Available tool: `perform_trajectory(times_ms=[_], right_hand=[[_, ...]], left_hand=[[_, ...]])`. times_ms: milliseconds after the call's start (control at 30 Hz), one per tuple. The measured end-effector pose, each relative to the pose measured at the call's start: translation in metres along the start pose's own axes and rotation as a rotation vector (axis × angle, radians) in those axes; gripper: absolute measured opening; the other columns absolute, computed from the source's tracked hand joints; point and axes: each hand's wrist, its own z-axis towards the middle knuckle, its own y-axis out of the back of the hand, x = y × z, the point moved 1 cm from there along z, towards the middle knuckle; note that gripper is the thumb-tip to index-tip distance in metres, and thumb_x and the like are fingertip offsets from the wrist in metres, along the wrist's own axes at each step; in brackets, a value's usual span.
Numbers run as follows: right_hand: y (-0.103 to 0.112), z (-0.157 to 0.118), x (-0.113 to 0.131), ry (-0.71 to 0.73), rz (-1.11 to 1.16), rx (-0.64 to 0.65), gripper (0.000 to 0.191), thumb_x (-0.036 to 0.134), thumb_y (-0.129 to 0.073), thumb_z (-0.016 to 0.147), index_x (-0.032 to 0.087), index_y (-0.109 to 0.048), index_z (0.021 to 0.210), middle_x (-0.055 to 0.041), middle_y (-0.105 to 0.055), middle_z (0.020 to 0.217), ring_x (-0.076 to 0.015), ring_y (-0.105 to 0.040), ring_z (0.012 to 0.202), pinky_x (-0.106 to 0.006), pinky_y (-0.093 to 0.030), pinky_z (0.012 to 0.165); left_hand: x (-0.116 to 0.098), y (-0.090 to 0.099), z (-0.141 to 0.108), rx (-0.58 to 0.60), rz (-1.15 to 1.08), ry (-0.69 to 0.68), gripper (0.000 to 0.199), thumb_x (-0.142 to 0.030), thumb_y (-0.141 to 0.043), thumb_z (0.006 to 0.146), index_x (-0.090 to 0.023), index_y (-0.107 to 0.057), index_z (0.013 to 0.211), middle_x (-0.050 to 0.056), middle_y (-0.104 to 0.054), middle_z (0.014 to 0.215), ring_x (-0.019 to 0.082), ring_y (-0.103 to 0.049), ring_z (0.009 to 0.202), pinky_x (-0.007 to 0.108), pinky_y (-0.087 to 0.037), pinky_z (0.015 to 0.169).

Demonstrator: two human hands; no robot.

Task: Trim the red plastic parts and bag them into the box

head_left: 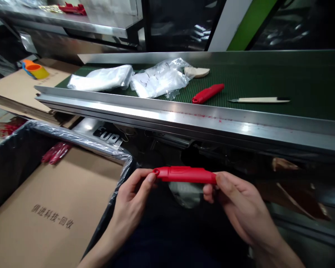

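Between both hands I hold a red plastic handle-shaped part (185, 174) level in front of me, with a round hole at its left end. My left hand (134, 197) pinches that end between thumb and fingers. The other end is gripped by my right hand (240, 201), thumb on top. A similar red part (208, 93) lies on the green conveyor belt (254, 78) beyond the metal rail. To its right is a thin knife (259, 100) with a pale handle and dark end.
Clear plastic bags (159, 79) and a pale oval piece (197, 72) lie on the belt. The metal rail (184, 113) crosses ahead. At left, a lined bin (123, 156) holds cardboard (58, 193) and bagged red parts (56, 152). A tape roll (37, 70) sits on stacked cardboard.
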Motion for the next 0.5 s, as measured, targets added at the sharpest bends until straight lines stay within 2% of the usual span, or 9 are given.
perform_trajectory(times_ms=[100,167,233,300,400,500], right_hand=[[-0.003,-0.002,0.003,0.035,-0.149,-0.022,0.028,0.044,-0.057,0.091,0.02,-0.071,0.09,-0.003,-0.066,0.074,-0.0127,-0.06,0.068,-0.022,-0.05,0.063],[-0.009,-0.002,0.009,0.058,-0.281,-0.025,0.03,0.047,-0.057,0.09,0.021,-0.071,0.084,-0.0021,-0.065,0.07,-0.0126,-0.059,0.066,-0.021,-0.049,0.061],[-0.018,0.001,0.019,0.057,-0.358,-0.063,0.037,0.052,-0.056,0.088,0.021,-0.07,0.074,-0.0017,-0.062,0.064,-0.0124,-0.057,0.062,-0.021,-0.047,0.058],[-0.026,0.007,0.03,0.049,-0.354,-0.135,0.041,0.057,-0.056,0.086,0.021,-0.069,0.072,-0.0015,-0.061,0.061,-0.0127,-0.056,0.06,-0.022,-0.046,0.057],[-0.035,0.018,0.041,0.081,-0.374,-0.187,0.04,0.057,-0.055,0.086,0.022,-0.07,0.074,-0.0005,-0.061,0.06,-0.0124,-0.056,0.058,-0.022,-0.046,0.057],[-0.046,0.029,0.045,0.295,-0.555,-0.112,0.027,0.043,-0.056,0.091,0.024,-0.071,0.079,0.0017,-0.063,0.062,-0.0106,-0.059,0.059,-0.02,-0.046,0.058]], left_hand=[[0.007,-0.001,0.0,0.025,0.0,-0.011,0.028,-0.044,-0.057,0.091,-0.021,-0.061,0.107,0.001,-0.066,0.092,0.015,-0.06,0.086,0.023,-0.047,0.077],[0.012,-0.001,0.001,0.027,0.039,-0.05,0.028,-0.043,-0.063,0.088,-0.023,-0.059,0.108,0.0,-0.066,0.097,0.016,-0.062,0.09,0.024,-0.048,0.08],[0.017,-0.001,0.003,0.003,0.115,-0.146,0.021,-0.038,-0.065,0.087,-0.025,-0.059,0.103,-0.001,-0.067,0.094,0.015,-0.063,0.086,0.022,-0.049,0.076],[0.021,0.003,0.005,-0.026,0.213,-0.312,0.017,-0.031,-0.063,0.089,-0.027,-0.06,0.105,-0.002,-0.067,0.094,0.014,-0.064,0.084,0.02,-0.05,0.076],[0.024,0.01,0.009,-0.077,0.443,-0.558,0.037,-0.023,-0.062,0.088,-0.032,-0.055,0.123,0.001,-0.066,0.112,0.016,-0.065,0.098,0.022,-0.051,0.088],[0.021,0.016,0.011,-0.117,0.582,-0.603,0.064,-0.03,-0.067,0.082,-0.03,-0.041,0.141,0.007,-0.058,0.13,0.023,-0.06,0.115,0.031,-0.049,0.101]])
